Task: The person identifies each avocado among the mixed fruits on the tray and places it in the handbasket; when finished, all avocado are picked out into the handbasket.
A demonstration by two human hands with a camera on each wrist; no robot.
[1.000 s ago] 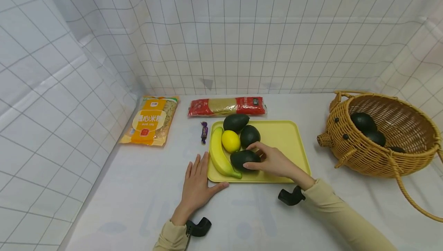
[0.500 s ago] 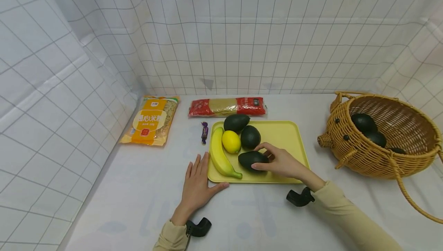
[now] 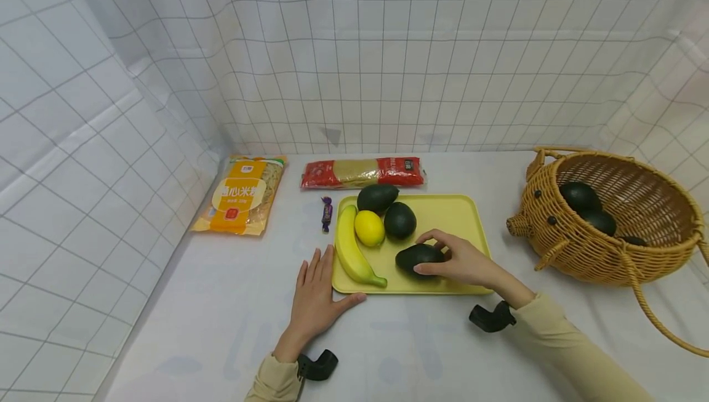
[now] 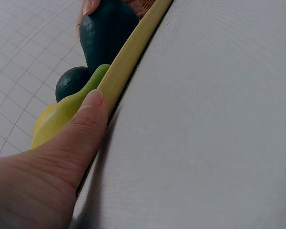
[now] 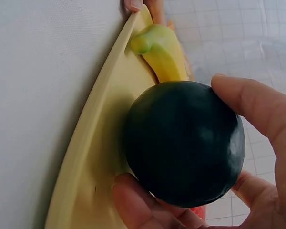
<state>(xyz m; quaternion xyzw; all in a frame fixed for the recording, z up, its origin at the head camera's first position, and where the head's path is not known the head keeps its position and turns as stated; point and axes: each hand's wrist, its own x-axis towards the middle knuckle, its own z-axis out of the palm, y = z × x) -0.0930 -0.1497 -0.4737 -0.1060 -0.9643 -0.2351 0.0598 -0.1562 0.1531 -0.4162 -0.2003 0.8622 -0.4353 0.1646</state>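
My right hand (image 3: 465, 263) grips a dark green avocado (image 3: 414, 259) between thumb and fingers, over the front middle of the yellow tray (image 3: 445, 214). The right wrist view shows the avocado (image 5: 183, 143) end-on, with fingers curled around it. My left hand (image 3: 316, 306) lies with fingers spread at the tray's left front corner; its thumb touches the tray rim (image 4: 128, 59) in the left wrist view. Along the tray's left side lies a banana (image 3: 351, 251). Beside it sit a lemon (image 3: 369, 228) and two more avocados, one at the back (image 3: 378, 197) and one right of the lemon (image 3: 400, 221).
To the right stands a pig-shaped wicker basket (image 3: 587, 260) with dark avocados (image 3: 580, 196) inside and a rope handle. Behind the tray lies a red noodle packet (image 3: 362, 172). A purple-wrapped candy (image 3: 327, 214) and an orange food bag (image 3: 239, 196) are at left.
My right hand has moved the avocado rightward along the tray, away from the banana and lemon. My left hand has stayed in place.
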